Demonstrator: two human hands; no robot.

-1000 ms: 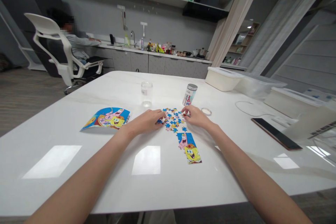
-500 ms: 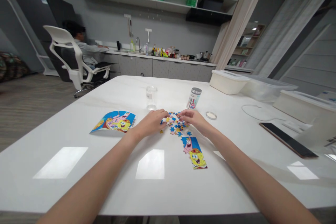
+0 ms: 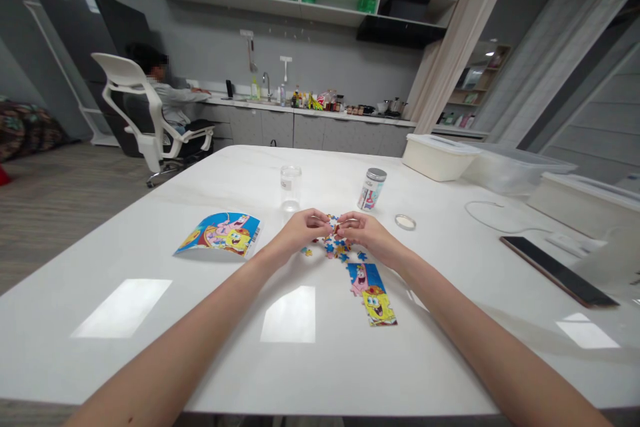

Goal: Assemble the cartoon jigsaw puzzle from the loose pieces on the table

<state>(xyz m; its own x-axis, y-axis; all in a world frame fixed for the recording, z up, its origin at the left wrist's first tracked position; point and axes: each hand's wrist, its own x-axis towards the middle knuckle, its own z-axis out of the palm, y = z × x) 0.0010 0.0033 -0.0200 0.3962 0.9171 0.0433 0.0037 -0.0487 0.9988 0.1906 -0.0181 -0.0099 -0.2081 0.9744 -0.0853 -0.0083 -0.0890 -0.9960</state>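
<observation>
Two hands point(image 3: 300, 228) point(image 3: 369, 235), one puzzle section point(image 3: 375, 300)

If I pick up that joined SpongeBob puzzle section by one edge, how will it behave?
The joined SpongeBob puzzle section may sag or split, as its knobbed edges suggest interlocking pieces. It looks thin and flat, so it's probably light. Pushed, it would likely slide easily, since the white table looks smooth and glossy.
</observation>
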